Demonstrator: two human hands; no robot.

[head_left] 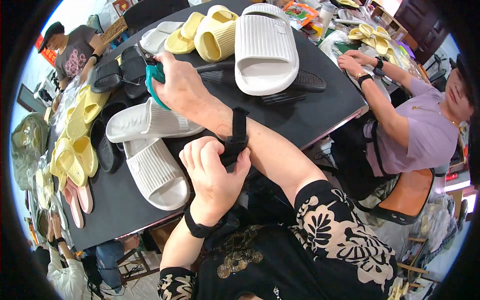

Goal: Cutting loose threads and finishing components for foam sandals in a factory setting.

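Observation:
My right hand (184,87) reaches across to the left over the table, closed on scissors with teal handles (154,86). Their dark blades point away toward the black slippers (131,75). Around my right wrist sits a black wrist strap (236,136), one end sticking up. My left hand (214,172) curls its fingers at this strap, thumb on its near side. Just left of my hands lie two white ribbed slides (156,172), one across the other. A larger-looking white slide (266,50) rests beyond my right forearm, on top of a black slipper (310,81).
Yellow slippers (75,155) line the table's left side, with pink ones (79,200) nearer. More yellow slides (216,35) stand at the back. A person in a lilac top (420,120) works at the right; others are at the left. An orange chair (407,195) stands right.

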